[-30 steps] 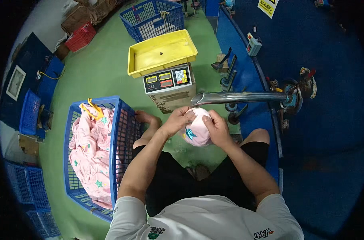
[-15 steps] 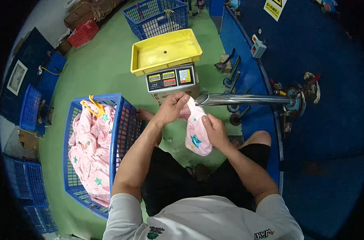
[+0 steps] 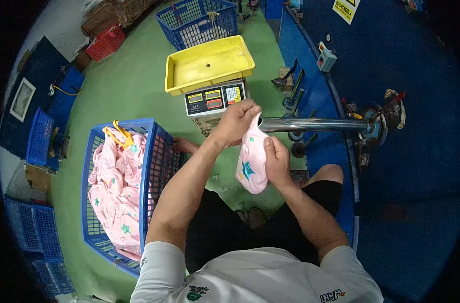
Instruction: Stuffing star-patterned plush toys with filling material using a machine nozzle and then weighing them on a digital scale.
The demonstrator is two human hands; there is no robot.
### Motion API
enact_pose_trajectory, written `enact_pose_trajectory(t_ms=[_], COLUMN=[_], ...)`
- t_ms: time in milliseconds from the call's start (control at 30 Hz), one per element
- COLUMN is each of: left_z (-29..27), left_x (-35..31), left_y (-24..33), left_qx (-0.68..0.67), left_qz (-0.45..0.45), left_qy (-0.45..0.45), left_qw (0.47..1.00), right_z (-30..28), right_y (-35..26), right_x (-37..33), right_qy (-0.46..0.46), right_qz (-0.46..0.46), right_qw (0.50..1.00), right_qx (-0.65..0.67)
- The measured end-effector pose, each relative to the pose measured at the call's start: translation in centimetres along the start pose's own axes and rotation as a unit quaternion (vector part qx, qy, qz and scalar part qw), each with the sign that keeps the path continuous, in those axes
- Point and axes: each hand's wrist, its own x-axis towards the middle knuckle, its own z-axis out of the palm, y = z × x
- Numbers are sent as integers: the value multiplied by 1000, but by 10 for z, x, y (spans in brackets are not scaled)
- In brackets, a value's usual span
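Observation:
A small pink fabric pouch (image 3: 251,164), printed with teal stars, hangs between my two hands. My left hand (image 3: 235,122) pinches its upper edge right at the open end of a shiny metal tube (image 3: 311,124), and the cloth there covers part of the tube's mouth. My right hand (image 3: 277,160) grips the pouch's right side just below the tube, with the thumb up. Whether the tube's tip is inside the cloth, I cannot tell. More of the same starred pink fabric (image 3: 114,194) fills a blue plastic basket (image 3: 148,177) at my left.
Ahead stands a weighing scale (image 3: 212,98) with a yellow tray (image 3: 177,73) on top. Behind it is another blue basket (image 3: 189,33). The tube juts from a blue machine (image 3: 401,177) on the right, with pedals (image 3: 299,98) low along its side. A red crate (image 3: 106,43) sits far left.
My left hand has moved right and up, drawing the pouch's edge over to the tube's mouth. My right hand has shifted slightly right, its thumb now upright on the cloth.

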Motion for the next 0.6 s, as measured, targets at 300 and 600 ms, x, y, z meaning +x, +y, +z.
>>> enact_pose_trajectory(t_ms=[300,600], left_z=[-22,30], left_x=[-29,-103], left_y=[6,-34], left_qx=[11,-311], left_qz=[11,-167], left_qy=[88,33], left_qw=[996,935], right_z=[-149,-132], right_y=[-3,-42], right_x=[15,87], right_qy=[144,49], right_qz=[103,-186], right_qw=[982,828], right_qx=[-71,-527])
